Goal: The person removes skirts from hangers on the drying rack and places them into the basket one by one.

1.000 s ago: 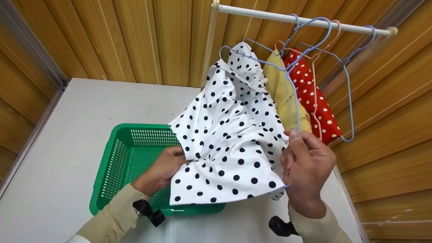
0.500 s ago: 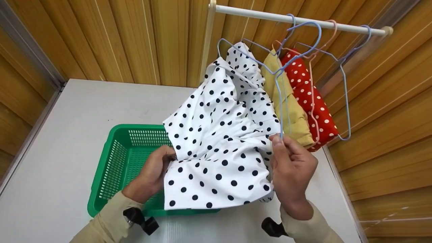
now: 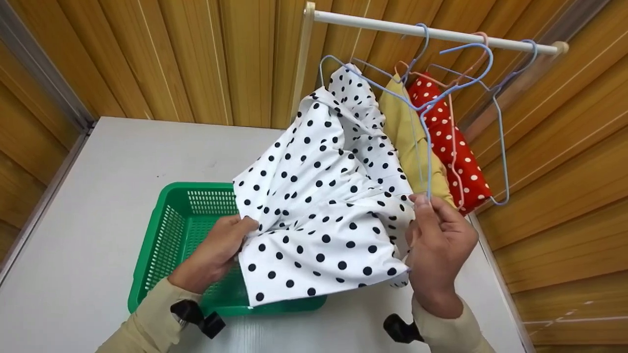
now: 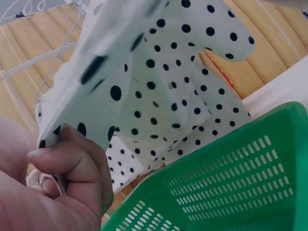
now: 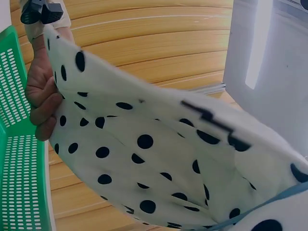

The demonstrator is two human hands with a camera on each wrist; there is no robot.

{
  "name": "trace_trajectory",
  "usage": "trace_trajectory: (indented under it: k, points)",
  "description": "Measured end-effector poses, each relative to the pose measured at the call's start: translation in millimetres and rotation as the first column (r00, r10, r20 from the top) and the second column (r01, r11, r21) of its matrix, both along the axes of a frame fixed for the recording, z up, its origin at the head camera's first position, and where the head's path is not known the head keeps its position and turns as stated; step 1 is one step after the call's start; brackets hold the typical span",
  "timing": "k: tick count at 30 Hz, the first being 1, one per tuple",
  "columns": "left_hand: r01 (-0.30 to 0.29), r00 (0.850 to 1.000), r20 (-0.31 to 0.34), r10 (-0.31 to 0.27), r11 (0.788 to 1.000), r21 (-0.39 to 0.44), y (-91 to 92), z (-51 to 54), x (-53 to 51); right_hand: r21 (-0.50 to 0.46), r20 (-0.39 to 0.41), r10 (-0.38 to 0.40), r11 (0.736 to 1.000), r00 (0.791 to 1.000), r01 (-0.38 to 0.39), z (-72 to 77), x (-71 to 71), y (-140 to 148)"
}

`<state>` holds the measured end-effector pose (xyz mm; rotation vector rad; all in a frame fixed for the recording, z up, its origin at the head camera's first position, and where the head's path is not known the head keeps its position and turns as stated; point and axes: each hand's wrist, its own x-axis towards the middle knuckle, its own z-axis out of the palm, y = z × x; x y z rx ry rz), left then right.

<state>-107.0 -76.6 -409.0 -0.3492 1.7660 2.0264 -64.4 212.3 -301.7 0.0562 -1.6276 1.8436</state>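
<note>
A white garment point(image 3: 314, 162) with black polka dots hangs from one arm of a blue wire hanger point(image 3: 426, 132). My left hand point(image 3: 218, 250) pinches the garment's left edge, thumb on top; in the left wrist view, the fingers of my left hand point(image 4: 72, 173) curl round the cloth. My right hand point(image 3: 441, 250) grips the hanger's right side wire between thumb and fingers, beside the garment's right edge. The hanger's hook point(image 3: 483, 54) stands in front of the rod, apparently off it. Cloth hides the hanger's lower part.
A green perforated basket point(image 3: 147, 264) sits on the white table point(image 3: 88, 206) under the garment. Behind, a white rod point(image 3: 373, 22) bears several hangers, with yellow cloth point(image 3: 412, 137) and red dotted cloth point(image 3: 461, 157). Wood-panelled walls point(image 3: 186, 59) stand around the table.
The garment's left edge has shifted left with my left hand, whose thumb now shows on top. My right hand and the hanger swung left, then partly back right; the hook tilts further right.
</note>
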Motion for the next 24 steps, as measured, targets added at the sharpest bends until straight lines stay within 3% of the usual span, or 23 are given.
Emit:
trace_trajectory:
  k: [8,12,17,24]
  points:
    - [-0.031,0.999,0.028,0.032,0.999,-0.034,-23.7,1.6,0.9,-0.023,-0.005,-0.003,1.000,1.000,0.003,-1.8,0.1,0]
    - [-0.056,0.998,0.024,0.056,0.998,0.001,-40.5,4.8,1.2,-0.010,-0.015,0.006,1.000,1.000,-0.006,-4.5,1.3,0]
    - [-0.065,0.998,0.024,0.063,0.996,0.062,-58.2,4.9,2.5,0.020,0.039,-0.011,1.000,0.999,0.011,-8.9,2.0,2]
    - [-0.082,0.997,0.009,0.082,0.995,0.051,-70.7,1.1,5.9,0.042,0.011,-0.010,0.999,1.000,0.010,-14.4,4.2,6]
